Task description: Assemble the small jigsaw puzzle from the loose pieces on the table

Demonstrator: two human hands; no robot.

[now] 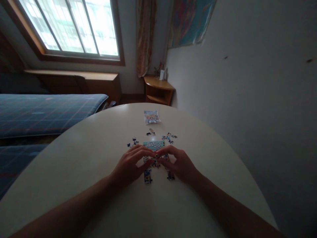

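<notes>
A partly joined jigsaw puzzle (154, 145) lies on the round white table (99, 148), its top strip light blue with lettering. My left hand (130, 165) and my right hand (179, 163) meet over its middle, fingertips curled and pinched down on the pieces between them. Joined fragments stick out below the hands: one dark fragment (148, 176) by my left hand and another fragment (170, 175) by my right. Loose pieces (169, 137) lie scattered just beyond the puzzle, with more loose pieces (132, 142) to its left.
A small picture card (152, 117) lies further back on the table. A bed with a blue plaid cover (44, 112) stands at the left. A wooden corner shelf (158, 89) sits by the white wall on the right, under a window.
</notes>
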